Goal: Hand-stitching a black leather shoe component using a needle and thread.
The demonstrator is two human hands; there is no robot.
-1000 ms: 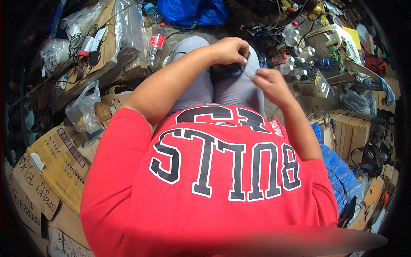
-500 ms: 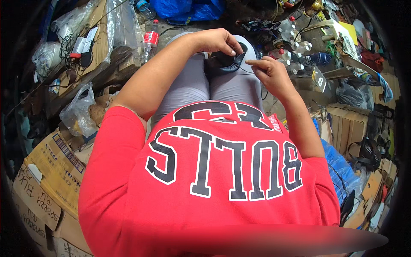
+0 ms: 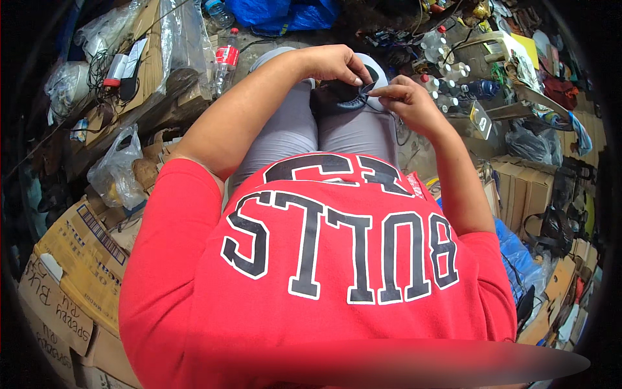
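A dark shoe (image 3: 350,104) with pale stitching along its edge rests across my grey-trousered knees (image 3: 355,133). Over its far side, my left hand (image 3: 338,63) is closed on the rim, thumb and fingers pinching the dark material. At the shoe's right edge is my right hand (image 3: 407,102), its thumb and forefinger pressed together close to the stitching. Whatever thin thing the right fingers hold is too small to make out. The shoe's inside and its underside are mostly hidden.
To the left stands a clear bottle with a red cap (image 3: 226,59). Several bottles (image 3: 447,84) cluster beyond my right hand, near a cluttered pale stand (image 3: 512,48). Cardboard boxes (image 3: 81,259) lie at lower left, a blue plastic sheet (image 3: 512,259) at lower right.
My right hand has moved slightly up and left, bringing its fingertips against the shoe's edge. The left hand keeps its grip, shifting a little to the right.
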